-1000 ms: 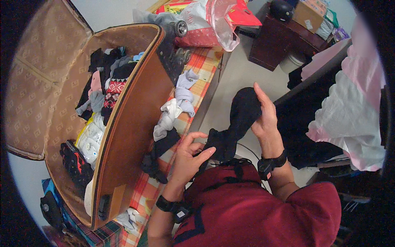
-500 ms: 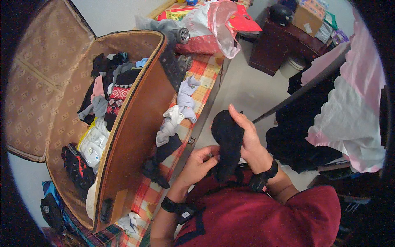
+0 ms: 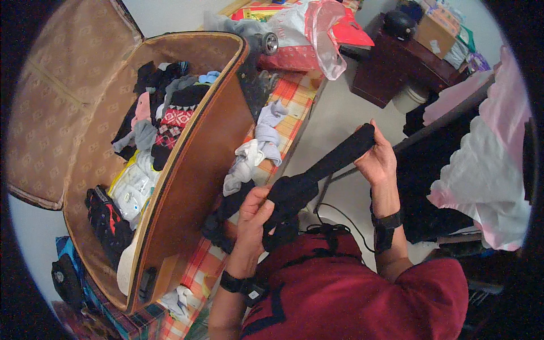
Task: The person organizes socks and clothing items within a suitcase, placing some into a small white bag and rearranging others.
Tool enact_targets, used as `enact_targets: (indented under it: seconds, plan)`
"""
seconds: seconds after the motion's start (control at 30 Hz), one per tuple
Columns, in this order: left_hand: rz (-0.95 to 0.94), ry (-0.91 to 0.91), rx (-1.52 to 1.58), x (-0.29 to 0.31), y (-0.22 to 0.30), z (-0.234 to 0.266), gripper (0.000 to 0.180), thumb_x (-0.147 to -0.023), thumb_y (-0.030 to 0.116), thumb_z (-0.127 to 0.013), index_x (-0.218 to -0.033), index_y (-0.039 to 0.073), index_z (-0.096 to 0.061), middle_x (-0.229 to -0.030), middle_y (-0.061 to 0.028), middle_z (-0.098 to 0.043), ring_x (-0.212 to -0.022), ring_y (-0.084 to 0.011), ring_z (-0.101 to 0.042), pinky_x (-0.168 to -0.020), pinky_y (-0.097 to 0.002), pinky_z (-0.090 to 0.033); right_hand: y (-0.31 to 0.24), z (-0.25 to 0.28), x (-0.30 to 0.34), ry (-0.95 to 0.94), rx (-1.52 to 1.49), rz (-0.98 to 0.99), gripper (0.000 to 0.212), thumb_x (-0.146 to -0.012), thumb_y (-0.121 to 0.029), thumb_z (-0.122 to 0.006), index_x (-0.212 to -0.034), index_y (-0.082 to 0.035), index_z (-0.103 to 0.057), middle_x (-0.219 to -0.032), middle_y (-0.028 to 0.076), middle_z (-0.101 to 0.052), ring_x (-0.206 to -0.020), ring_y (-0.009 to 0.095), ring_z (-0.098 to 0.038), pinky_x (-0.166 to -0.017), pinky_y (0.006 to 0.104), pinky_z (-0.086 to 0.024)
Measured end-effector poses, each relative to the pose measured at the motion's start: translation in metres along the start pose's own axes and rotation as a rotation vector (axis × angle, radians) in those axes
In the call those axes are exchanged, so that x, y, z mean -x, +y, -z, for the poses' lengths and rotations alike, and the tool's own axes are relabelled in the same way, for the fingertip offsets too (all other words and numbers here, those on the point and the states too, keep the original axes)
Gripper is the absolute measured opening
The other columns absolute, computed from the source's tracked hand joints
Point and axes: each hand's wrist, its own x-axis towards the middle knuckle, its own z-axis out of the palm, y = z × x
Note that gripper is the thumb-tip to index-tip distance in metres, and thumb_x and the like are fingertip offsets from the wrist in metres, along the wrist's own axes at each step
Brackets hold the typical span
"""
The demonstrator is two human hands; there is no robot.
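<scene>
A black sock (image 3: 334, 158) is stretched between my two hands, in front of my body. My right hand (image 3: 381, 158) grips its far end, fingers behind the fabric and thumb up. Lower and to the left, my left hand (image 3: 253, 218) pinches the bunched dark part between thumb and fingers; whether this is one sock or a pair I cannot tell. Beside my left hand, other dark socks (image 3: 218, 226) lie on the checked cloth. Beyond them are a white sock (image 3: 243, 167) and pale lilac socks (image 3: 270, 133), loosely knotted or rolled.
An open brown suitcase (image 3: 198, 153) stands at the left with socks, clothes and a plastic-wrapped pack (image 3: 133, 190) inside. A red-and-white plastic bag (image 3: 297, 37) lies at the back of the checked cloth (image 3: 296, 105). Pink-and-white fabric (image 3: 481, 170) hangs at the right, near a dark cabinet (image 3: 379, 79).
My right hand has moved up and right, drawing the black sock out long. My left hand has shifted slightly up and holds the other end. The view has turned a little.
</scene>
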Motion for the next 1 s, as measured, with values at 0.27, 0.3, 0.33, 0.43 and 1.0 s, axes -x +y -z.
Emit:
enact_targets:
  seconds: [0.27,0.3,0.33,0.43,1.0]
  plan:
    - [0.060,0.052,-0.020,-0.004,-0.002,-0.011,0.014,-0.090,0.012,-0.048,-0.103,0.008,-0.049,-0.088,-0.0043,-0.059,-0.060,-0.0069,-0.055,-0.037,-0.0184,-0.038,0.010,-0.001,-0.003,-0.011,0.013,-0.027,0.028,-0.092,-0.028,-0.046,-0.102,-0.006,-0.059,-0.103,0.009,-0.062,-0.097,0.024,-0.058,-0.088,0.0393,-0.044]
    - [0.077,0.054,-0.049,-0.004,-0.003,-0.010,0.014,-0.091,0.012,-0.047,-0.103,0.007,-0.049,-0.087,-0.0043,-0.059,-0.058,-0.0067,-0.055,-0.036,-0.0186,-0.038,0.012,-0.006,-0.001,-0.010,0.012,-0.029,0.028,-0.092,-0.028,-0.046,-0.102,-0.006,-0.059,-0.103,0.009,-0.062,-0.097,0.024,-0.058,-0.088,0.0393,-0.044]
    - [0.078,0.056,-0.049,-0.005,-0.003,-0.009,0.014,-0.091,0.012,-0.047,-0.103,0.007,-0.049,-0.087,-0.0043,-0.059,-0.058,-0.0067,-0.055,-0.036,-0.0186,-0.038,0.014,-0.014,0.002,-0.049,0.054,-0.030,0.030,-0.092,-0.029,-0.046,-0.105,-0.005,-0.058,-0.106,0.010,-0.061,-0.100,0.024,-0.057,-0.089,0.0396,-0.044]
    - [0.150,-0.003,-0.086,-0.008,-0.002,-0.010,0.025,-0.091,0.011,-0.047,-0.115,0.008,-0.047,-0.088,-0.0041,-0.060,-0.053,-0.0063,-0.054,-0.036,-0.0189,-0.037,0.024,-0.027,0.008,-0.068,0.131,-0.004,0.034,-0.092,-0.031,-0.047,-0.110,-0.003,-0.055,-0.111,0.012,-0.058,-0.105,0.025,-0.054,-0.090,0.0400,-0.044]
    - [-0.038,-0.040,-0.401,-0.002,-0.005,-0.011,0.077,-0.071,-0.008,-0.066,-0.134,-0.004,-0.022,-0.125,-0.0165,-0.047,-0.110,-0.0202,-0.050,-0.093,-0.0319,-0.041,-0.002,-0.013,0.011,0.086,0.234,0.137,0.025,-0.088,-0.021,-0.054,-0.103,-0.001,-0.057,-0.104,0.012,-0.061,-0.097,0.024,-0.058,-0.086,0.0400,-0.046]
